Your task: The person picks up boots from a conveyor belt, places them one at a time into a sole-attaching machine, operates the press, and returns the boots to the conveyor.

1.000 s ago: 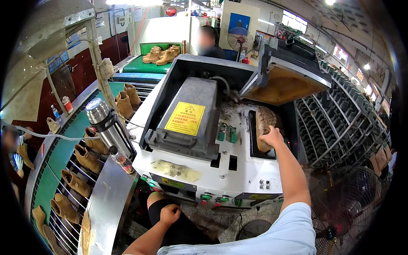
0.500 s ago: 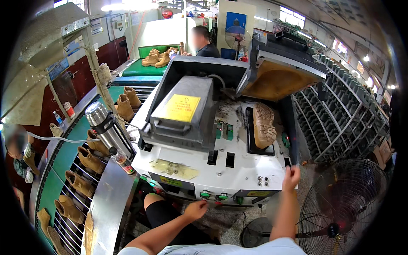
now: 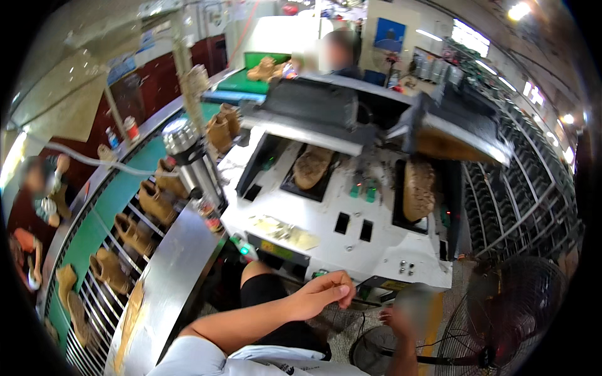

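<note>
The left hand (image 3: pixel 323 293), fingers curled and holding nothing, now sits at the front edge of the white press machine (image 3: pixel 351 244) in the lower centre, higher than half a second ago. The right hand (image 3: pixel 401 318) has dropped off the panel, blurred; its grip cannot be told. The machine's left lid has lifted, baring a tan shoe (image 3: pixel 311 166); another shoe (image 3: pixel 418 189) lies right of centre.

White press machine (image 3: pixel 351 244), both lids raised, a tan boot sole-up in each bay: left boot (image 3: pixel 311 167), right boot (image 3: pixel 418 190).
</note>
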A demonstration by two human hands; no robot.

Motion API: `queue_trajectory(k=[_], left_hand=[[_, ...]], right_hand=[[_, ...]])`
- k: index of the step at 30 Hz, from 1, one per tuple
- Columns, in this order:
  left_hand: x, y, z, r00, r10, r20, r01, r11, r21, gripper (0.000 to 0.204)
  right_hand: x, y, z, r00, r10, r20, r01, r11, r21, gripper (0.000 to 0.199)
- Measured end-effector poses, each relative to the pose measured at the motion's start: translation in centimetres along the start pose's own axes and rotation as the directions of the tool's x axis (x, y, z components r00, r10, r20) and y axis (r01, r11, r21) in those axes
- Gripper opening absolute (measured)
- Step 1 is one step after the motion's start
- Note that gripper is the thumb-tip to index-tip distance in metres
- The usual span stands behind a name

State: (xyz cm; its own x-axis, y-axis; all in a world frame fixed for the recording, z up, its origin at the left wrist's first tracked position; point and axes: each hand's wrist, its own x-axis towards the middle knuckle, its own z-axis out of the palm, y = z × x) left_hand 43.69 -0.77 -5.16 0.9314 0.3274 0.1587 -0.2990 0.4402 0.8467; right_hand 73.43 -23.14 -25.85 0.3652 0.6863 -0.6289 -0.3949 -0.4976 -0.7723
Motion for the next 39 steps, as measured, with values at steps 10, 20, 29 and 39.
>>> queue_trajectory(k=[10,20,29,39], left_hand=[[-10.7,15.4,11.0,0.891,0.404,0.207,-0.426,0.902,0.073,0.012],[-18.7,15.1,-2.9,0.811,0.567,-0.146,-0.306,0.622,0.720,0.008],[-44.4,-10.7,-20.0,-0.390,0.422,-0.818,0.046,0.897,0.440,0.008],[-44.4,-12.1,-21.8,-0.487,0.520,-0.701,0.470,0.833,0.292,0.010]], right_hand=[[9.1,-21.9,31.4,0.700,-0.580,0.416,0.651,0.758,-0.038,0.037],[21.1,-35.3,40.9,0.689,-0.711,-0.143,0.198,0.375,-0.906,0.109],[18.9,-41.6,42.2,0.798,-0.596,-0.084,0.155,0.338,-0.928,0.116],[11.0,-22.3,38.6,0.218,-0.964,-0.151,0.599,0.254,-0.759,0.099]])
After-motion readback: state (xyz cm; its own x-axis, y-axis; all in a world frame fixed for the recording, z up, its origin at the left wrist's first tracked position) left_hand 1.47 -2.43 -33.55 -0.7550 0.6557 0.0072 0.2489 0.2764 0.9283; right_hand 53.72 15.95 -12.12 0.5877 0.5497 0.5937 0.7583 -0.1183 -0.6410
